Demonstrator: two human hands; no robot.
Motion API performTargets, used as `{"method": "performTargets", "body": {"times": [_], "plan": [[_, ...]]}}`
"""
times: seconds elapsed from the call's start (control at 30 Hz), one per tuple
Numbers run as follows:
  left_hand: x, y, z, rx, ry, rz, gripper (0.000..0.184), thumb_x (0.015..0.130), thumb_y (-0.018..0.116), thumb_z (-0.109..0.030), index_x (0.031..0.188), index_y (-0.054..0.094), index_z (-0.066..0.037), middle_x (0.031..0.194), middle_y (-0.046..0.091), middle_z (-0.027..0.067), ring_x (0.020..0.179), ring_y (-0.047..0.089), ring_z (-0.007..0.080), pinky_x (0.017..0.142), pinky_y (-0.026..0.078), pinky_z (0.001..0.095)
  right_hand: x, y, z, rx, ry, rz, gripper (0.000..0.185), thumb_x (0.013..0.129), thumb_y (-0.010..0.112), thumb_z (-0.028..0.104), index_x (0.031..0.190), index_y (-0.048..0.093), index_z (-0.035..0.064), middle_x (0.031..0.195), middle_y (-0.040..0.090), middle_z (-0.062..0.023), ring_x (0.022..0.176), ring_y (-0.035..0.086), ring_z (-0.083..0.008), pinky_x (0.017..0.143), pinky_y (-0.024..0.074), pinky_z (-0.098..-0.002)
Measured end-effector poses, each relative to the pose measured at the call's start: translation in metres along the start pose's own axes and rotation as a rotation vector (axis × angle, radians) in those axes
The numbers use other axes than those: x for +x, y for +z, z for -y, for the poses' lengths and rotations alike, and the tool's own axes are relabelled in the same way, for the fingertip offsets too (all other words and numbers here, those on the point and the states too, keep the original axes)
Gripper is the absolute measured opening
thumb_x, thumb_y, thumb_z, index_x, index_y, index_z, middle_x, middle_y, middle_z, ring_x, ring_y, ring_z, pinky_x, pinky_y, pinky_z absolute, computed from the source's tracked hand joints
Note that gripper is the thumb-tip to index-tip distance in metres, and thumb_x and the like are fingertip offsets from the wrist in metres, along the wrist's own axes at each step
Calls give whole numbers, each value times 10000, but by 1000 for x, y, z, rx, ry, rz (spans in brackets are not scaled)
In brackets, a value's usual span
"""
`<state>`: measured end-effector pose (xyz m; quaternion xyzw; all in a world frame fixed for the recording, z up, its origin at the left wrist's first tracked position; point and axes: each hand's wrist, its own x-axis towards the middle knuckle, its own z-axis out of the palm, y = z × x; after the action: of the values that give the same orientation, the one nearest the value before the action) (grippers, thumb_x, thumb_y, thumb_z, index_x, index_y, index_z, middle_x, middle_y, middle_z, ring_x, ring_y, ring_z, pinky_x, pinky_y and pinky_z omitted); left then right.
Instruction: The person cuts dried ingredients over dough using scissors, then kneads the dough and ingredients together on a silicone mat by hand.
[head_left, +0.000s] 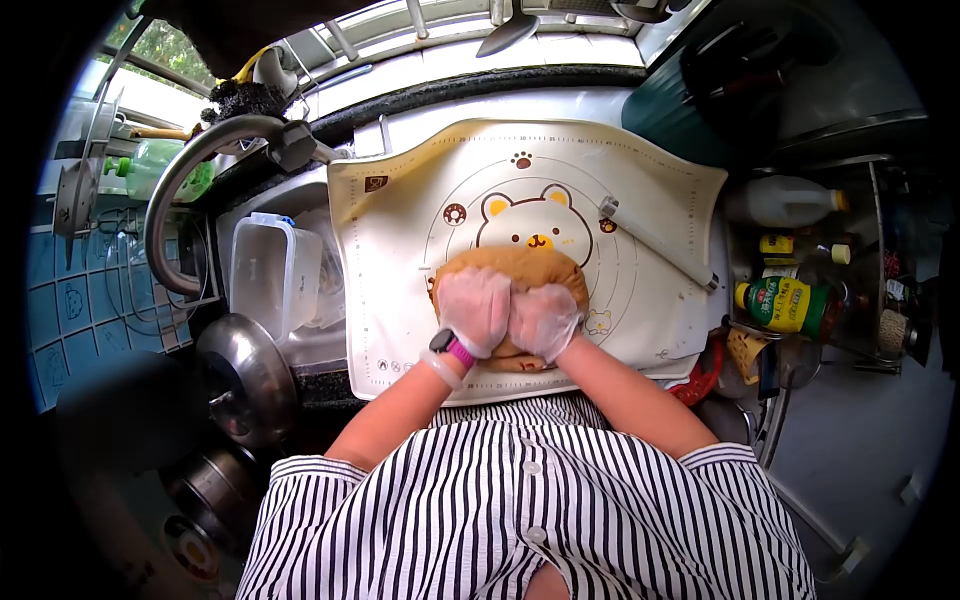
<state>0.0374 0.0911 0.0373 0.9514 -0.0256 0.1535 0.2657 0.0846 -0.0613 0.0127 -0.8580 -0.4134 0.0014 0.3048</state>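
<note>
A large brown lump of dough [520, 264] lies on a cream baking mat [400, 220] printed with a bear's face and ring markings. Both hands wear thin clear gloves and press into the dough side by side. My left hand [476, 310], with a purple-strapped watch at its wrist, is closed, its fingers curled against the dough. Touching it, my right hand [544, 318] is also closed on the dough, its fingertips hidden. A pale grey rolling pin [660, 242] lies slanted on the mat, right of the bear.
Left of the mat, a clear plastic container [275, 275] stands in the sink beneath a curved faucet [165, 190]. A metal lid [245, 380] is at the lower left. Bottles, including a yellow-labelled one [785, 304], stand on the right. A dark green bin [665, 110] sits behind.
</note>
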Motion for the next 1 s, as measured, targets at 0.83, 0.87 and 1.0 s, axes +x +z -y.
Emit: {"method": "performTargets", "body": {"times": [0.83,0.87,1.0], "plan": [[3,-17,8,-251,-370,267,819,746,871,-483,1329,532,-19,1345,572,249,1271,536,423,1083,439,484,-15,-25,-29,617,841,-1,912,741,900,371,1456,451,26,1333,603,-196,1209,599,-253,1047,485,-405],[-4,-13,6,-281,-385,242,777,748,877,-442,1310,538,-26,1283,598,231,1211,574,404,1039,469,470,-14,-29,-26,709,833,10,845,742,888,335,1416,479,32,1321,613,-189,1202,609,-260,1043,490,-400],[-31,-15,-3,-307,-356,114,702,728,893,-252,1296,541,-39,1175,640,202,1103,635,384,963,524,427,-16,-39,17,193,416,-43,574,712,777,131,1240,559,68,1174,610,-180,1082,604,-377,965,511,-438]]}}
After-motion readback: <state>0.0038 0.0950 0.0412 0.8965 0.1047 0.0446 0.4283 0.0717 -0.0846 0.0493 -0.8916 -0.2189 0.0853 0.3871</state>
